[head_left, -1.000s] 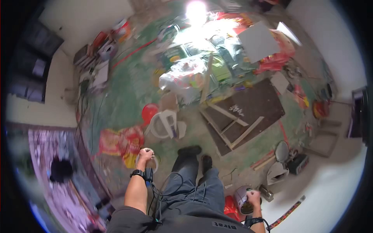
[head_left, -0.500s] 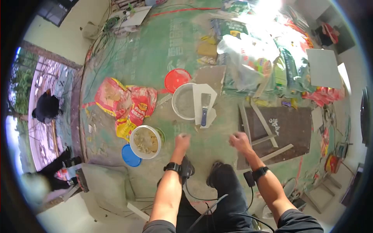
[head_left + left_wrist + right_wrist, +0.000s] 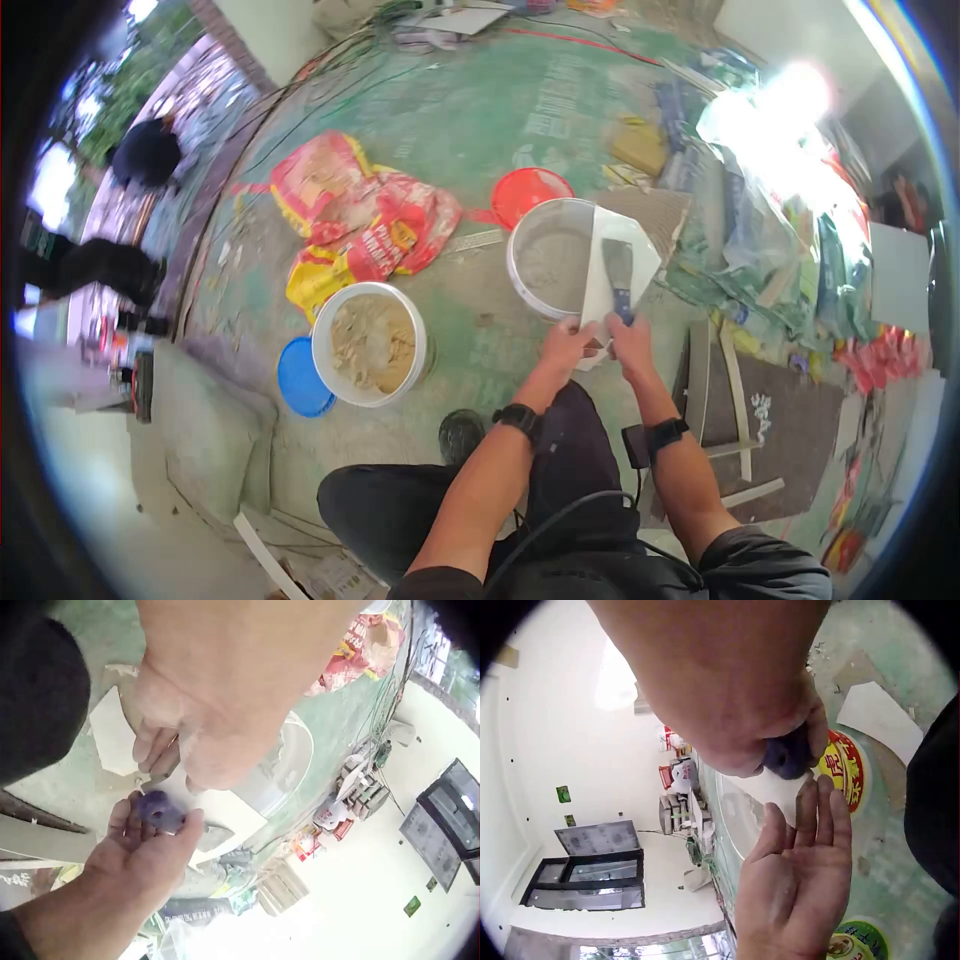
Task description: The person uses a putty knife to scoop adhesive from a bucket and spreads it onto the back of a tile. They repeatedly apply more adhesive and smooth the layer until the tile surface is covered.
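In the head view, a white board (image 3: 597, 270) lies across the right rim of a white bucket (image 3: 516, 262) with a grey layer inside. A putty knife (image 3: 618, 262) with a wide metal blade and blue handle rests on that board. My right hand (image 3: 632, 348) curls round the knife's handle, seen dark blue (image 3: 159, 810) in the left wrist view. My left hand (image 3: 565, 348) is beside it at the board's near end. Seen by the right wrist camera, the left palm (image 3: 799, 885) faces up with fairly straight fingers, their tips right at the board's edge.
A second bucket (image 3: 318, 345) of lumpy beige material stands left, with a blue lid (image 3: 303, 378) beside it. Behind lie a red and yellow sack (image 3: 395, 228) and a red lid (image 3: 530, 195). Brown board (image 3: 800, 450) and wood strips lie right. Another person (image 3: 90, 270) is at far left.
I have stepped in and bent down, one knee now folded. Both hands have moved from above the floor to the bucket's board, and my right hand has taken hold of the putty knife's handle.
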`<state>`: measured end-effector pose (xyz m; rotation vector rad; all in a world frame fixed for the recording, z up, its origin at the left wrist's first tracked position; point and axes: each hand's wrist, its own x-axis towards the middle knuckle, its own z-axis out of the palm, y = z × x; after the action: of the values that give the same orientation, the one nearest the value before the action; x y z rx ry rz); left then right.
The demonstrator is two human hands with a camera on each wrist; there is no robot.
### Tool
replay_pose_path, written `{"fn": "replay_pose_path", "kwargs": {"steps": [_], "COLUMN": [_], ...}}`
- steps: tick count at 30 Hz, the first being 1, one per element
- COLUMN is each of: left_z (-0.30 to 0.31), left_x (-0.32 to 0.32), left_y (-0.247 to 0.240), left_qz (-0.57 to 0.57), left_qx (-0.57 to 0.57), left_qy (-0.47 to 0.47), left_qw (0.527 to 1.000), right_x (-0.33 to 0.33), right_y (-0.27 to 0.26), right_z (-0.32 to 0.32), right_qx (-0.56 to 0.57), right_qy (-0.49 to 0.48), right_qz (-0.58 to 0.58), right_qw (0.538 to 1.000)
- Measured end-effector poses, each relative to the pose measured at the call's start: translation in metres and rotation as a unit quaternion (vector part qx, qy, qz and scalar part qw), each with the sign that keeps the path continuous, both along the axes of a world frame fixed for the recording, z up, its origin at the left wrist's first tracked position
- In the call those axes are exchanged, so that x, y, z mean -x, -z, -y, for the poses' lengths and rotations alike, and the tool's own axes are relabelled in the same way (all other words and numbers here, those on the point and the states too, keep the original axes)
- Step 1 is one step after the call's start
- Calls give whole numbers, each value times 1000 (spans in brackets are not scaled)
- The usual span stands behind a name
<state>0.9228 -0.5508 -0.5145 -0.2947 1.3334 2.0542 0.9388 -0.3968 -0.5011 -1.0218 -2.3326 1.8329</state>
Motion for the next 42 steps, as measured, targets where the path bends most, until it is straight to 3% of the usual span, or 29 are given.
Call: {"fn": "replay_pose_path", "kwargs": {"steps": [4,6,8,9,13,15,17,18,20,21,23,25,26,28,29,31,32,34,36,38,39,40,42], "left_z": [-15,-6,3,9,84,135,175,197,239,264,295,335,347,377,384,398,404,412,425,434,436,438,440], "left_x": [-4,-9,-16,-18,-66,-96,-126,-141,-170,-185,-198,-209,-209,-208,-205,-198,-198,-204,-208,-212,-213,-214,-216], "left_y": [-17,-30,-34,-33,-105,-153,-169,-197,-219,-228,-251,-265,-268,-269,-267,-259,-259,-260,-251,-251,-250,-251,-250], "left_qz": [1,-3,54,59,9,-28,-123,-114,-83,-78,-120,-120,-130,-131,-131,-124,-120,-103,-97,-99,-80,-77,-61], "left_qx": [0,-5,-200,-205,-193,-173,-154,-179,-162,-102,-59,-11,18,40,35,21,14,25,12,-17,2,0,-9], "left_qy": [-40,-50,-112,-118,-200,-220,-272,-287,-331,-340,-429,-443,-484,-488,-490,-574,-581,-598,-617,-625,-643,-647,-677], "left_qw": [999,999,972,970,960,960,942,934,926,931,893,888,865,862,861,809,805,794,781,774,761,758,734], "right_x": [-8,-15,-22,-26,-51,-53,-41,-29,6,16,43,55,65,84,92,113,124,142,153,157,162,164,160], "right_y": [-16,-16,-47,-69,-136,-150,-166,-169,-170,-174,-151,-159,-156,-143,-133,-111,-103,-83,-56,-43,-29,-15,9], "right_z": [-4,-8,-5,-3,29,45,64,73,87,109,142,190,213,255,275,316,334,369,403,434,448,461,481], "right_qx": [39,-5,23,54,49,17,31,39,-165,-177,-257,-309,-310,-409,-412,-458,-461,-507,-504,-518,-483,-480,-492], "right_qy": [-47,-37,-83,-112,-169,-166,-212,-250,-403,-429,-505,-550,-554,-625,-626,-653,-659,-686,-687,-712,-687,-690,-657], "right_qz": [-8,-75,-66,-48,-78,-227,-238,-255,-215,-178,-228,-243,-242,-256,-256,-371,-369,-415,-425,-422,-507,-507,-560], "right_qw": [998,996,994,991,981,960,947,933,874,868,792,737,734,614,611,475,466,315,305,216,193,188,119]}}
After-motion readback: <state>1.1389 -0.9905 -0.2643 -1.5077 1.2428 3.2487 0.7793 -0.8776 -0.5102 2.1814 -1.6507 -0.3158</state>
